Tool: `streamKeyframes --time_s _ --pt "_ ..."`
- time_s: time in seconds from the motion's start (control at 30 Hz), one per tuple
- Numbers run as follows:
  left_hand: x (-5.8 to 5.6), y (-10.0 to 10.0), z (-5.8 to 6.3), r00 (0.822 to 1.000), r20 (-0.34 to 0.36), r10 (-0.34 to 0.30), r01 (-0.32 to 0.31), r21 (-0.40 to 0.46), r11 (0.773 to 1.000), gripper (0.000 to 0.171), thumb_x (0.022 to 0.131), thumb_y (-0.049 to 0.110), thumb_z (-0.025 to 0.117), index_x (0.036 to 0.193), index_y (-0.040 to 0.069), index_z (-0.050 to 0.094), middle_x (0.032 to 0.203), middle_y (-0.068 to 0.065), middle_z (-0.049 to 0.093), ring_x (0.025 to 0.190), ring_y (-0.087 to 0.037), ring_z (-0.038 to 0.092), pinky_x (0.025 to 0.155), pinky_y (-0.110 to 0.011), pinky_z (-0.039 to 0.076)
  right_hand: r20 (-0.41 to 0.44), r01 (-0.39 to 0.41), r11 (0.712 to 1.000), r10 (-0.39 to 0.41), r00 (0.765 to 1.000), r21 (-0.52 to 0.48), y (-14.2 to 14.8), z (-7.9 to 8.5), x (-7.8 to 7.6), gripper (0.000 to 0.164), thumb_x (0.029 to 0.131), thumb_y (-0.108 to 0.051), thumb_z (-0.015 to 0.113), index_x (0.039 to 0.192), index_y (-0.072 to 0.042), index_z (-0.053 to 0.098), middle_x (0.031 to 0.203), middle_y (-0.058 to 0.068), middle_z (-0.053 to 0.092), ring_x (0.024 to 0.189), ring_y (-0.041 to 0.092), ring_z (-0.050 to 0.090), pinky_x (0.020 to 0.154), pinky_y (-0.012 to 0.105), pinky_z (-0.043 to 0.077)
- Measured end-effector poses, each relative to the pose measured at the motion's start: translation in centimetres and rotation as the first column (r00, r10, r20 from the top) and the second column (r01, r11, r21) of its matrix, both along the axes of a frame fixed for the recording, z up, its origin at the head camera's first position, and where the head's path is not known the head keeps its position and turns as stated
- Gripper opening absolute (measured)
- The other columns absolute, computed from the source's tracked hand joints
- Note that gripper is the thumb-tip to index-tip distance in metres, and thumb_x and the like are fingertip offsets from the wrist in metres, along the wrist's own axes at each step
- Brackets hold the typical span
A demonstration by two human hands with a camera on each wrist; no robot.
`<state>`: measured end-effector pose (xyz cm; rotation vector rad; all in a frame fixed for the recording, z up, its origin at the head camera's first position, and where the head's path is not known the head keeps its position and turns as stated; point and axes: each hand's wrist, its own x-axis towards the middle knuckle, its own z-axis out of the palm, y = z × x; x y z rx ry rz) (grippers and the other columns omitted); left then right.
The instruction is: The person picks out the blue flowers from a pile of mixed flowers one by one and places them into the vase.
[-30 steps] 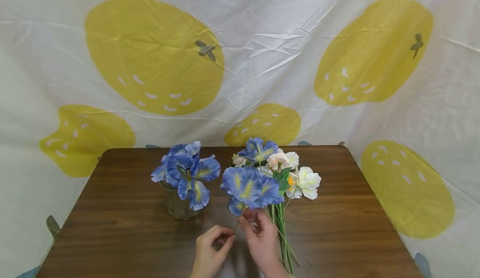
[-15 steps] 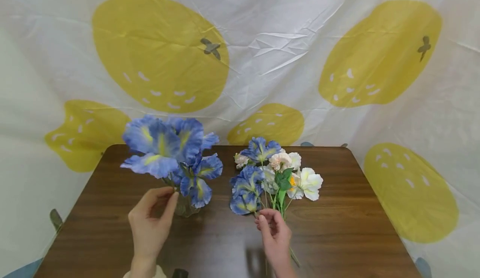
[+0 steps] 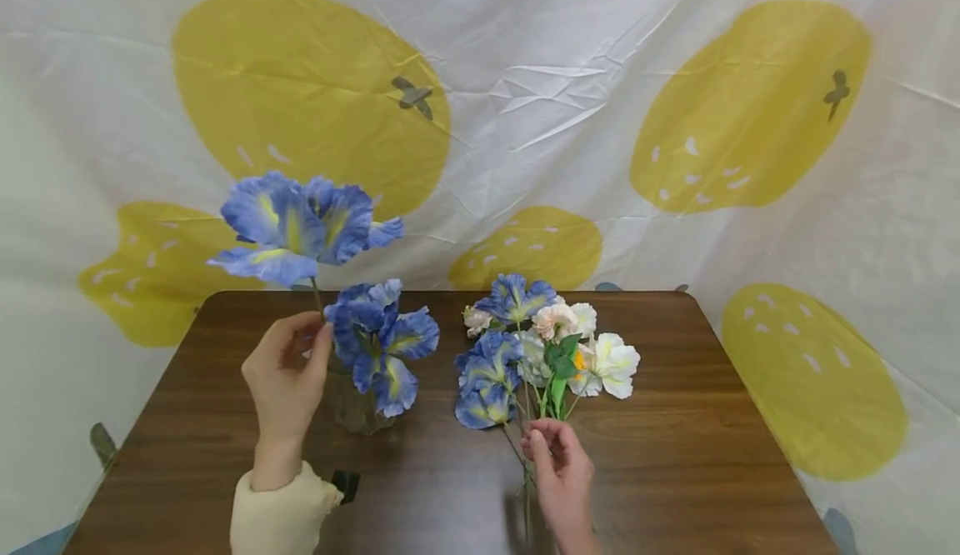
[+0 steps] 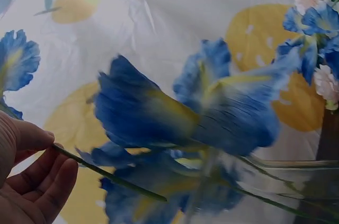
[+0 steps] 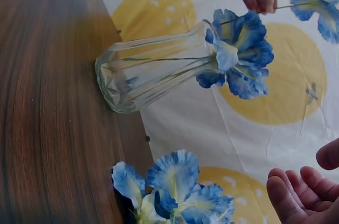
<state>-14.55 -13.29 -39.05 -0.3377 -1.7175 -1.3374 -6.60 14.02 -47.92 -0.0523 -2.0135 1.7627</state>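
The left hand [image 3: 288,372] pinches the stem of one blue flower [image 3: 296,234], its bloom above and left of the single glass vase [image 3: 360,412], stem roughly upright, lower end outside the vase. That hand is nearer the vase; the right hand [image 3: 561,476], well right of it, is empty — thumb apart. A bunch of flowers [image 3: 562,359] right of the vase shows at least two blue blooms — those in the vase overlap, uncountable.

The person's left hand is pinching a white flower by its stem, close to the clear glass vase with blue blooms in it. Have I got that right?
Not quite: the flower is blue with yellow streaks, as the head view shows. The left hand does pinch it by its stem, close to the clear glass vase with blue blooms in it.
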Motion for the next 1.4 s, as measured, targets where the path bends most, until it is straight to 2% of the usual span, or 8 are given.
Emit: streamKeyframes --time_s 0.23,0.6,0.73,0.9,1.03,1.17,1.27,1.4 --pt "-1.0 0.0 -1.6 0.998 0.021 0.053 -0.052 -0.009 0.999 0.015 0.073 -0.017 0.067 0.087 -0.012 0.065 0.077 -0.024 0.062 0.075 0.007 0.058 0.066 -0.007 0.048 -0.030 0.024 1.000 -0.024 0.999 0.005 0.4 -0.2 -0.1 0.006 0.090 0.007 0.055 0.093 0.010 0.058 0.080 0.021 0.063 0.069 0.013 0.064 0.061 0.023 0.055" --pt "-1.4 -0.4 -4.1 0.985 0.140 0.101 -0.094 -0.053 0.994 0.015 0.072 -0.015 0.066 0.086 -0.012 0.066 0.074 -0.023 0.064 0.066 0.012 0.053 0.059 -0.004 0.045 -0.060 0.026 1.000 -0.026 0.998 0.004 0.5 0.3 -0.1 0.005 0.089 0.007 0.055 0.092 0.009 0.059 0.078 0.018 0.062 0.069 0.012 0.064 0.061 0.023 0.055" --pt "-1.2 -0.7 -4.6 0.965 0.188 0.185 -0.167 -0.108 0.980 0.020 0.068 -0.016 0.062 0.086 -0.010 0.066 0.071 -0.021 0.064 0.065 0.013 0.050 0.058 -0.002 0.042 -0.053 0.026 1.000 -0.026 0.998 0.008 0.6 0.3 -0.1 0.005 0.089 0.007 0.055 0.092 0.009 0.059 0.078 0.011 0.063 0.069 0.013 0.065 0.061 0.023 0.055" --pt "-0.8 -1.0 -5.0 0.943 0.166 0.289 -0.258 -0.183 0.949 0.015 0.065 -0.013 0.062 0.079 -0.008 0.066 0.065 -0.017 0.063 0.061 0.003 0.051 0.058 -0.001 0.038 -0.055 0.030 0.999 -0.030 0.998 0.010 0.7 0.2 -0.2 0.005 0.090 0.007 0.055 0.091 0.009 0.059 0.079 0.008 0.063 0.069 0.014 0.065 0.061 0.023 0.055" --pt "0.0 -1.1 -5.4 0.936 0.157 0.313 -0.278 -0.210 0.937 0.009 0.063 -0.009 0.063 0.071 -0.004 0.064 0.058 -0.012 0.060 0.055 -0.001 0.049 0.054 -0.004 0.036 -0.042 0.037 0.999 -0.037 0.998 0.000 0.7 -0.1 -0.3 0.004 0.089 0.007 0.056 0.091 0.009 0.059 0.078 0.004 0.063 0.069 0.013 0.065 0.061 0.023 0.055" --pt "0.9 -0.9 -6.2 0.937 0.160 0.311 -0.274 -0.217 0.937 0.011 0.062 -0.010 0.064 0.071 -0.003 0.064 0.057 -0.011 0.059 0.054 -0.006 0.049 0.052 -0.009 0.036 -0.030 0.035 0.999 -0.034 0.999 0.003 0.7 -0.2 -0.4 0.005 0.089 0.006 0.056 0.092 0.008 0.059 0.079 0.008 0.063 0.070 0.012 0.064 0.061 0.022 0.055" --pt "1.7 -0.3 -7.1 0.941 0.188 0.281 -0.243 -0.203 0.949 0.015 0.061 -0.013 0.066 0.072 -0.004 0.064 0.061 -0.011 0.060 0.056 -0.005 0.050 0.053 -0.010 0.039 -0.022 0.041 0.999 -0.041 0.999 0.015 0.9 -0.5 -0.6 0.005 0.088 0.005 0.058 0.092 0.009 0.060 0.079 0.015 0.063 0.069 0.010 0.063 0.060 0.022 0.055" --pt "3.0 1.0 -8.7 0.952 0.258 0.163 -0.129 -0.143 0.981 0.014 0.065 -0.015 0.069 0.073 -0.004 0.065 0.066 -0.011 0.063 0.057 0.002 0.053 0.052 -0.009 0.044 0.026 0.092 0.991 -0.095 0.995 0.095 1.5 -1.3 -1.5 0.005 0.085 0.004 0.064 0.087 0.008 0.062 0.074 0.015 0.064 0.062 0.007 0.061 0.052 0.019 0.052"
